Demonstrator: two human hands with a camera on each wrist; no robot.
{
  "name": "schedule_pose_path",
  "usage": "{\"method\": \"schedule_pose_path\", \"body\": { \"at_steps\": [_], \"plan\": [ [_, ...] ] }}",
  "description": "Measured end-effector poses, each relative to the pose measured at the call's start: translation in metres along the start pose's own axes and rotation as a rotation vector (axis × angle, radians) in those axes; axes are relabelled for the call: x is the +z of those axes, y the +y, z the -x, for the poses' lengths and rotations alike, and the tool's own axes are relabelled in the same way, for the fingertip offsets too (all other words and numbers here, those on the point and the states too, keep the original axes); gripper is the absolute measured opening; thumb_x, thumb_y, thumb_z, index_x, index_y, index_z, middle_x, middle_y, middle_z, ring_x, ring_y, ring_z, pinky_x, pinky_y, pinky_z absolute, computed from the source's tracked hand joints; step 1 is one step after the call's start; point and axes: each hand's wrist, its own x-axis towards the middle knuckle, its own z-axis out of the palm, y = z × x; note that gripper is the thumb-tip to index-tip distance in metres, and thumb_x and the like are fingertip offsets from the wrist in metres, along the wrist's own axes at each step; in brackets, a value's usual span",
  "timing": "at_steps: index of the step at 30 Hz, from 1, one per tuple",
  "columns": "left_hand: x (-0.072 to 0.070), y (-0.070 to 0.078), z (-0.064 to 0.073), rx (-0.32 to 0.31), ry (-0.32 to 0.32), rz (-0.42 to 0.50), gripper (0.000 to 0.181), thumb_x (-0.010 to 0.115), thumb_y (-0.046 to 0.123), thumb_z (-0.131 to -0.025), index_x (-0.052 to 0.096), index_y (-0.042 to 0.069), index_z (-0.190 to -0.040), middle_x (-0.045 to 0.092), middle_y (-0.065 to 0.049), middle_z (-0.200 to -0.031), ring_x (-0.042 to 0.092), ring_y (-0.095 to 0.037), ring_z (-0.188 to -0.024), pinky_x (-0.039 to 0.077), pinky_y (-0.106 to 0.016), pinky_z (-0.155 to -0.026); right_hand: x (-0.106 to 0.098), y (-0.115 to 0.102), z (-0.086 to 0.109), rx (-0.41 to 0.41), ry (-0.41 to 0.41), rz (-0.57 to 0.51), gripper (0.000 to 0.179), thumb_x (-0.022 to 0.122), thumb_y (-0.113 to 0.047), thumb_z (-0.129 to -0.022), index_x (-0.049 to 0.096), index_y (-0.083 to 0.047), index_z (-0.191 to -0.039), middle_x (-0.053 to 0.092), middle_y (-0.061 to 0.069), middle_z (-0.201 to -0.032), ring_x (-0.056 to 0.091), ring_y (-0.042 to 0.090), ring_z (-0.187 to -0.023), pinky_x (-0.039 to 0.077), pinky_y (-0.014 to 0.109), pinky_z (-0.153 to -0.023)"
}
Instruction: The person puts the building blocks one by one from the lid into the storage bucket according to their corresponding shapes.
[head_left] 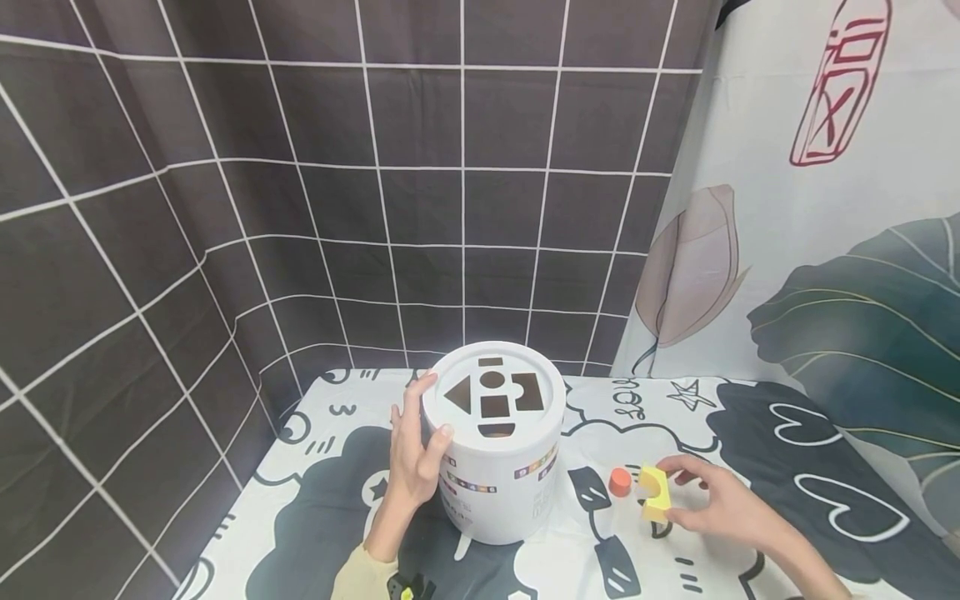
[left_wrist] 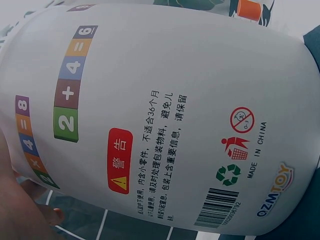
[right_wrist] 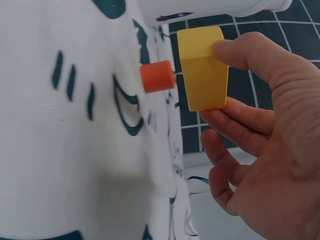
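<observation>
A white shape-sorter bucket (head_left: 501, 492) stands upright on the patterned cloth. Cut into its lid (head_left: 540, 433) are a triangle, a circle, several rectangular openings and a notched one. My left hand (head_left: 417, 454) rests against the bucket's left side, a fingertip at the lid's rim and the thumb on the wall; printed sums and a barcode fill the left wrist view. Between thumb and fingers, my right hand (head_left: 720, 506) pinches a yellow arch-shaped block (head_left: 657, 493), its curved notch facing the bucket. Beside that block sits a small red-orange cylinder (head_left: 620, 482), apart from the hand.
The black-and-white printed cloth (head_left: 315, 492) covers the surface beneath everything. Behind it hangs a dark curtain (head_left: 420, 208) with a white grid, and at the right a pale leaf-printed curtain (head_left: 757, 208).
</observation>
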Motion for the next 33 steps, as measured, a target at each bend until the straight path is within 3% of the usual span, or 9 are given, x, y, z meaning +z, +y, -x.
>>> {"method": "schedule_pose_path", "body": {
  "at_steps": [7,16,33],
  "plan": [
    [0.000,0.000,0.000,0.000,0.000,0.002,0.068,0.048,0.032,-0.079,0.047,0.002,-0.139,0.052,-0.020,-0.142,0.038,-0.046,-0.138,0.003,-0.077,-0.106,-0.009,-0.005,-0.009,-0.075,0.072,0.047,0.053,0.091,-0.017,-0.065,0.067,-0.014,-0.113,0.068,-0.008,-0.104,0.062,0.009,-0.087,0.047,0.035,-0.070],
    [0.000,-0.001,0.000,0.005,0.000,0.001,0.067,0.048,0.033,-0.079,0.047,0.002,-0.139,0.052,-0.020,-0.142,0.038,-0.046,-0.138,0.004,-0.077,-0.106,-0.029,-0.015,-0.026,-0.100,0.068,0.047,0.054,0.089,-0.017,-0.069,0.066,-0.012,-0.117,0.066,-0.006,-0.107,0.059,0.006,-0.090,0.052,0.036,-0.076],
    [0.000,-0.002,0.000,0.002,0.001,0.009,0.067,0.048,0.032,-0.079,0.047,0.003,-0.140,0.052,-0.020,-0.143,0.037,-0.046,-0.139,0.003,-0.078,-0.106,-0.057,-0.049,-0.063,-0.236,0.086,0.048,0.049,0.085,-0.014,-0.074,0.065,-0.018,-0.119,0.066,-0.012,-0.107,0.059,0.007,-0.094,0.046,0.033,-0.078]
  ]
}}
